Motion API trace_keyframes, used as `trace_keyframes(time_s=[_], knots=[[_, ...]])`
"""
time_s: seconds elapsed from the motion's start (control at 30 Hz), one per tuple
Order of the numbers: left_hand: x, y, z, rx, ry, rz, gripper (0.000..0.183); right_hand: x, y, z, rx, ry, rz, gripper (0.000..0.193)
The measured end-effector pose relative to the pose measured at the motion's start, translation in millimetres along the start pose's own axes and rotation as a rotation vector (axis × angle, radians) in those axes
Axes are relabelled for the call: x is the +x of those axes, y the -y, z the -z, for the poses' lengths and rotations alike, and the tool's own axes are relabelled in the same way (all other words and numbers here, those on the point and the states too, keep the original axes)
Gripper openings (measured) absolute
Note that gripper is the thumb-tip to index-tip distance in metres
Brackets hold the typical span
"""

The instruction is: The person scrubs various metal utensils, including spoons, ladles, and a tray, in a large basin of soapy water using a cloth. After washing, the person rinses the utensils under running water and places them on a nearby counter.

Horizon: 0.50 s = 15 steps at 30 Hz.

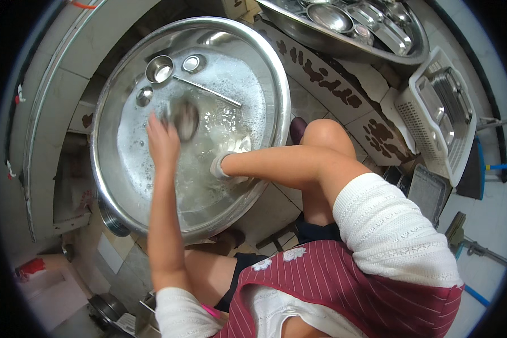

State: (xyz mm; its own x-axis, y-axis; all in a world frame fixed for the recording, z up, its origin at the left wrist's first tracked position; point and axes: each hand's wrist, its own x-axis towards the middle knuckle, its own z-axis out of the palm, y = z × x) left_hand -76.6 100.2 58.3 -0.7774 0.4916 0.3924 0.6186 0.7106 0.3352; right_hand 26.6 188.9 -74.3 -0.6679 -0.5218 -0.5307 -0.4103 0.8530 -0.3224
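Left hand [162,141]: reaches into the soapy water of the wide steel basin [276,84]; its fingers [154,121] are curled on the edge of a small round steel bowl [185,119], which shows blurred.
Right hand [226,163]: lowered into the foam just right of the bowl, wearing a white glove or cloth; whether its fingers are apart or together cannot be told, as suds hide them.
Small round steel bowl: right at the left fingers, tilted, partly in the water near the middle of the basin.
Steel ladle [160,69]: beyond the left fingers, toward the far rim, its cup resting in the foam and its long handle running right across the water.
Small steel cups: one [192,63] just right of the ladle's cup, another [144,96] just above the left fingers.
Second steel basin [321,39]: well beyond the right hand, holding washed steel bowls and compartment trays.
White plastic basket [414,121]: far right of the right hand, stacked with steel trays.
Clothing: striped red apron [343,281] and white knitted sleeves.
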Motion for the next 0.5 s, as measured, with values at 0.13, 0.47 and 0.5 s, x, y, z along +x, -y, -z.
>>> trace_keyframes(time_s=[0.13, 0.47, 0.5], knots=[[136.3, -138.9, 58.0, -1.281, 0.185, -0.193, 0.07, -20.1, -16.6, 5.9, -0.026, 0.031, 0.079, 0.03], [129.4, 232.4, -151.9, -0.279, -0.346, 0.842, 0.057, -104.4, -17.2, 65.6, 0.224, 0.038, -0.083, 0.022], [125.5, 279.1, -146.3, -0.271, -0.376, 0.896, 0.058, -115.1, -17.9, 74.4, 0.235, 0.035, -0.06, 0.022]])
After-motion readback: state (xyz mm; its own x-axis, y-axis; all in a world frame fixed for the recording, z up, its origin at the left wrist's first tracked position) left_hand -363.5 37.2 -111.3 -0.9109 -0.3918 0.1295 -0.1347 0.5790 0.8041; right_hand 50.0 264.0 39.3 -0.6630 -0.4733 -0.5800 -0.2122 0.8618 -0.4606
